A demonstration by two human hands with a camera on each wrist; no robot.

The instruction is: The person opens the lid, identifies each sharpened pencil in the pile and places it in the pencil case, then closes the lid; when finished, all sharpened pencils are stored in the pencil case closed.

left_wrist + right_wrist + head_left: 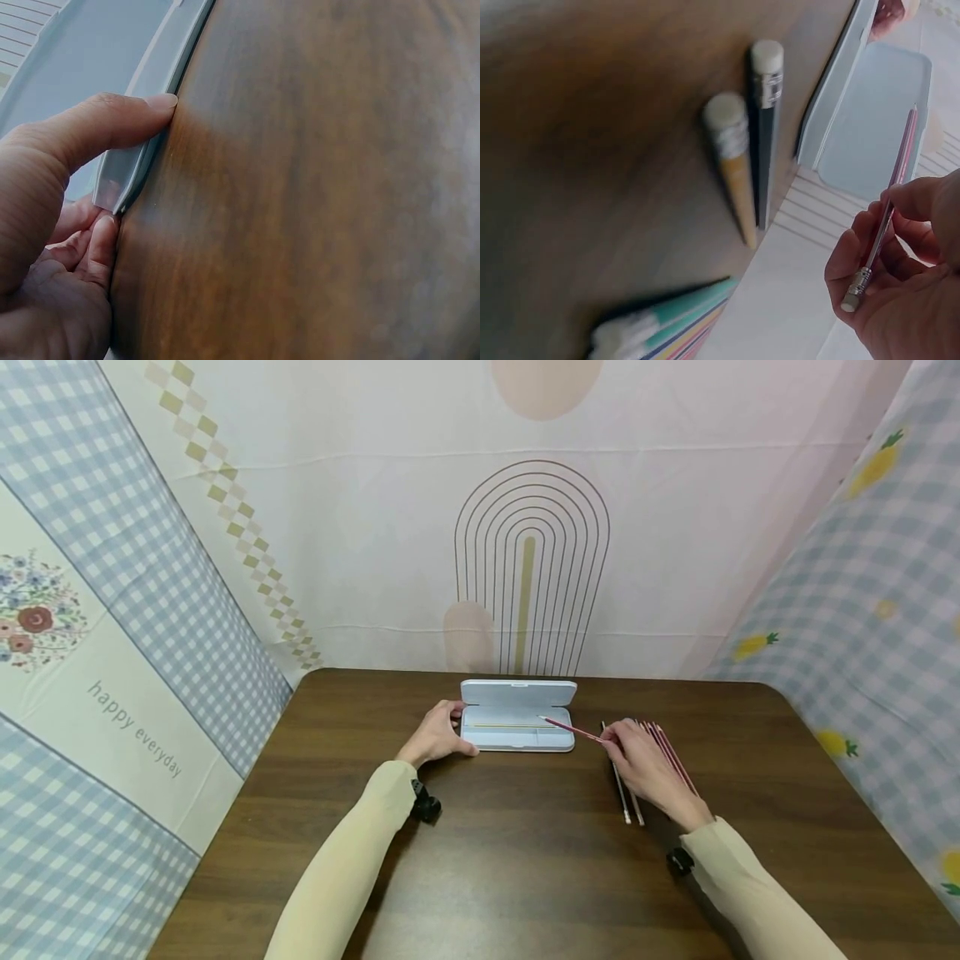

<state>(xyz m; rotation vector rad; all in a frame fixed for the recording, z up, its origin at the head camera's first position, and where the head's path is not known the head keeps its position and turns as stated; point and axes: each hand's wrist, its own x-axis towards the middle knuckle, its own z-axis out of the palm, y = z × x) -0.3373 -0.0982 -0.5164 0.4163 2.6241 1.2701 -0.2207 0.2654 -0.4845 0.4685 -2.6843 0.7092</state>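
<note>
The backdrop cloth on the left (112,710) carries the only readable writing, "happy everyday", beside a printed flower bunch; no brand or label can be made out on the case or the pencils. On the dark wooden surface (525,860) lies the open white pencil case (517,727), lid raised toward the back wall, with one yellowish pencil already lying along its tray. The left hand (438,739) steadies the case at its left end, thumb along the rim and fingers curled round the corner (the left wrist view shows this closely). The right hand (645,764) pinches a pink pencil (570,727) near its eraser end, the tip reaching just over the right part of the tray. Loose pencils (626,793) lie under and just beside that hand. By my reading, the step in hand is loading pencils into the case; the next move calls for lowering this one level with the tray, parallel to the one inside, then letting go
</note>
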